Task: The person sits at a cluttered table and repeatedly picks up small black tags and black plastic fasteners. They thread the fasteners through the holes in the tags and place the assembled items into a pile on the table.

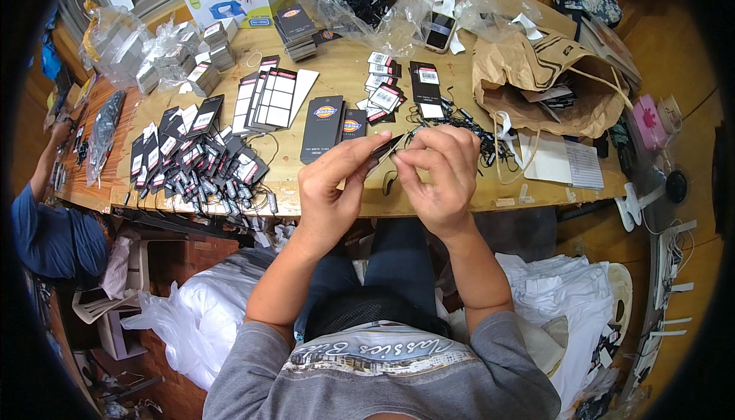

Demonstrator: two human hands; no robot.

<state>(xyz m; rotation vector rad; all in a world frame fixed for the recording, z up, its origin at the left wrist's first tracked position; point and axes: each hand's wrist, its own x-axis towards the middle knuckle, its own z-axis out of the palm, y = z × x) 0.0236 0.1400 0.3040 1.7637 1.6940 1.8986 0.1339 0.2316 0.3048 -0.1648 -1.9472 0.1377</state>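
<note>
Just over the table's front edge, my left hand (333,186) pinches black hang tags (389,147), seen nearly edge-on, between thumb and fingers. My right hand (440,175) is closed close beside them, its thumb and fingertips pressed together at the tags' edge. Whatever those right fingertips grip is too small to make out. Behind that hand lies a tangle of black tag strings (484,143). Larger black hang tags (321,129) with an oval logo lie flat beyond my left hand. Small tags with barcode stickers (385,97) are stacked farther back.
A heap of strung tags (203,160) covers the table's left front. Sticker sheets (272,98), bundled tags (207,75) and a printed box (237,3) stand behind it. An open paper bag (505,75) and phone (439,31) are at right. Another person's arm (47,156) shows far left.
</note>
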